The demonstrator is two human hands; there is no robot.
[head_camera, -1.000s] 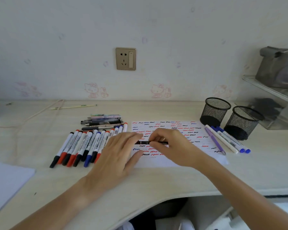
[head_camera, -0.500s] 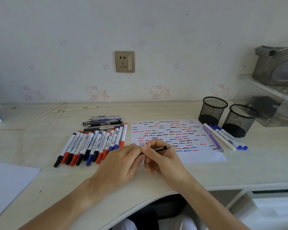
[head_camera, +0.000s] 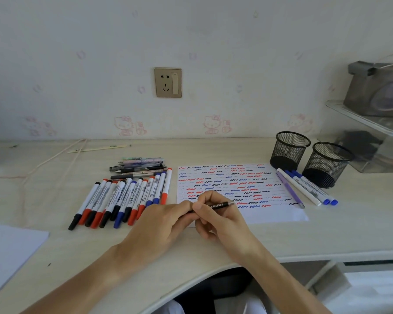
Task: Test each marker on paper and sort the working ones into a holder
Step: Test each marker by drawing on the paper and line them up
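Note:
A thin black pen (head_camera: 220, 205) with white digits and a silver end lies across my fingers, just above the near-left corner of the test paper (head_camera: 277, 214). My right hand (head_camera: 222, 220) pinches its middle; my left hand (head_camera: 163, 225) holds its left end. The paper is covered in red, blue and black squiggles. A row of white markers (head_camera: 123, 200) with red, black and blue caps lies left of the paper. Two black mesh holders (head_camera: 289, 150) (head_camera: 327, 164) stand at the back right and look empty.
Several pens (head_camera: 141, 167) are piled behind the marker row. Three pens (head_camera: 304, 189), purple and blue-capped, lie right of the paper near the holders. A white sheet (head_camera: 7, 250) sits at the near left. A clear shelf unit (head_camera: 377, 132) stands at the far right.
Both hands have drawn back toward me with the black pen, from the middle of the paper to its near-left corner. The pen's silver end now shows to the right.

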